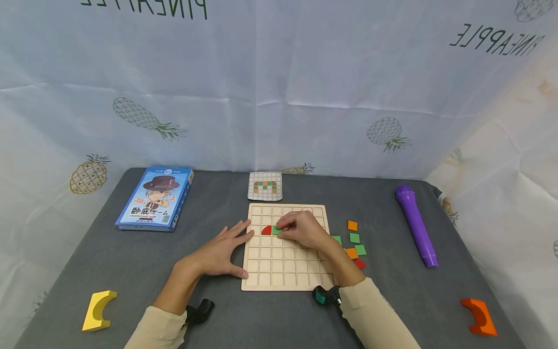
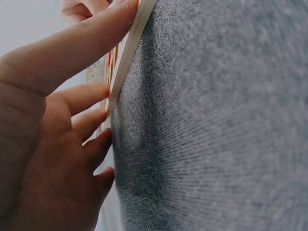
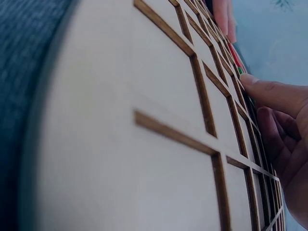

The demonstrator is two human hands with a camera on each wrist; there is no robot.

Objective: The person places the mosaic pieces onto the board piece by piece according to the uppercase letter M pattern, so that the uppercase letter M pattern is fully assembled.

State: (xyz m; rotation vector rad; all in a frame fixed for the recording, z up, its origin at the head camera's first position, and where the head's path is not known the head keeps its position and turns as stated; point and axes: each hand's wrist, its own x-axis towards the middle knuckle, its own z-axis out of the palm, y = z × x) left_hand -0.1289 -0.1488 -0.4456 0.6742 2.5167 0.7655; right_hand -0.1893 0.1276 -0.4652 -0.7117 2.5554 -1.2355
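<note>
A wooden grid board (image 1: 265, 265) lies at the middle of the table. In its upper part sits a red tile (image 1: 266, 231) with a rounded corner. Right beside it is a green square tile (image 1: 275, 231), which my right hand (image 1: 305, 230) pinches by its right side between thumb and fingertips; the right wrist view shows the thumb (image 3: 269, 91) at a sliver of green. My left hand (image 1: 219, 252) is spread along the board's left edge. Its thumb and fingertips touch that edge, as the left wrist view also shows.
Loose orange, green and red tiles (image 1: 355, 238) lie right of the board, some partly behind the right forearm. A pattern card (image 1: 264, 195) lies beyond the board. Around stand a blue game box (image 1: 155, 198), a purple microphone-shaped object (image 1: 417, 226), a yellow arch block (image 1: 97, 310) and an orange one (image 1: 482, 317).
</note>
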